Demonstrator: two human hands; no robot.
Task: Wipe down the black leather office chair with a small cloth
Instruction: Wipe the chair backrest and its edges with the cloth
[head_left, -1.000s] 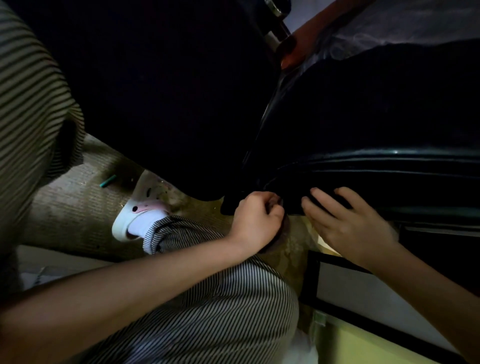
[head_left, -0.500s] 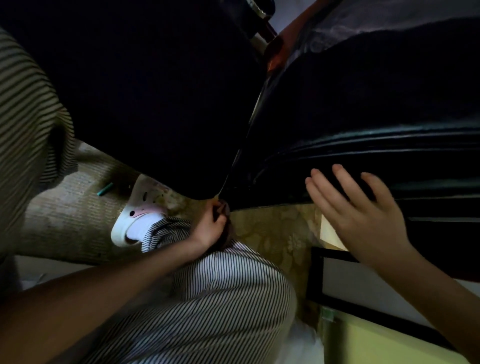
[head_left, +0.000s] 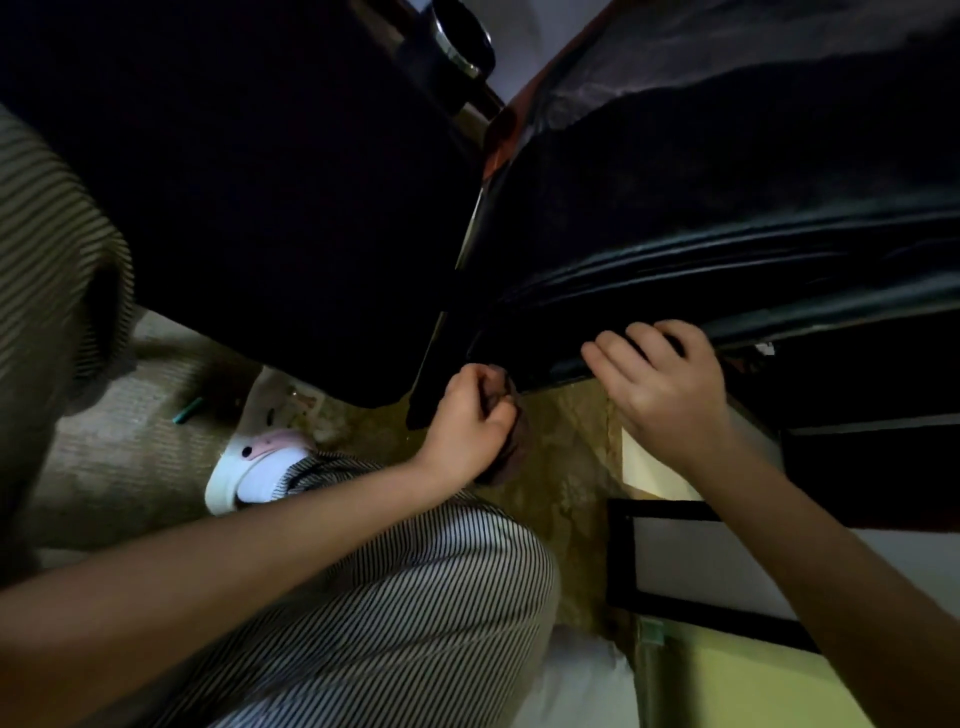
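- left hand (head_left: 470, 421) fisted tight round a small dark cloth (head_left: 511, 441), bunched against the lower corner edge of the black leather chair (head_left: 727, 208); most of the cloth hidden in the fist, a fold hanging below the knuckles.
- right hand (head_left: 662, 379) half open, fingers (head_left: 610, 353) curled over the piped lower edge of the chair, gripping nothing but the leather rim, apparently to steady it.
- very dim here; easy to miss dust in the creases along the rim.
- bunched cloth gives little contact; likely to skip the seam groove unless spread flatter.
- hanging fold could snag in the gap between the two dark panels.
- crouched low, striped knee (head_left: 415, 597) close under the arm; a hard push could roll the chair away, or tip the balance.
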